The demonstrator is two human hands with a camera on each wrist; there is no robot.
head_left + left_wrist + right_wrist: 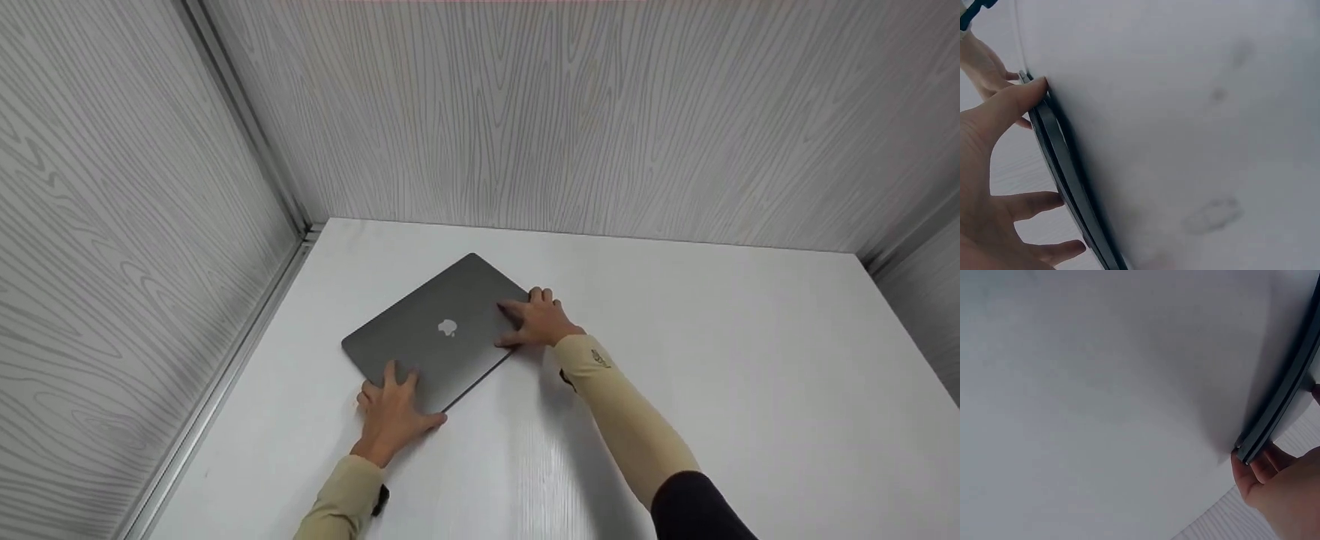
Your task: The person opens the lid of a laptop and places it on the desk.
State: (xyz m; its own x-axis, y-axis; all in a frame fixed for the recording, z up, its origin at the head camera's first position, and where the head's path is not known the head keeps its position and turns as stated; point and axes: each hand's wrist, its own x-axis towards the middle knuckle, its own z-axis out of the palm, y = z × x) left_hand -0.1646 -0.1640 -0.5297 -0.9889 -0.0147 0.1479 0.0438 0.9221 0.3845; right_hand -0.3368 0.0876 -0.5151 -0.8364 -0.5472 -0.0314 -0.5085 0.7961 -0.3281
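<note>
A closed dark grey laptop (420,322) with a pale apple logo lies at an angle on the white table. At its near left corner is my left hand (394,416), fingers spread over the lid and left side. The left thumb (1030,94) hooks over the front edge in the left wrist view. My right hand (541,319) grips the right end, some fingertips curled over the far side and others on the lid. From the right wrist, the laptop's thin dark edge (1280,396) shows with the right fingers (1244,472) around its end.
The white table (712,375) extends to the right and in front of the laptop. A wood-grain panel (562,112) stands behind it, another panel (97,225) to the left with a metal rail (225,375) along its foot.
</note>
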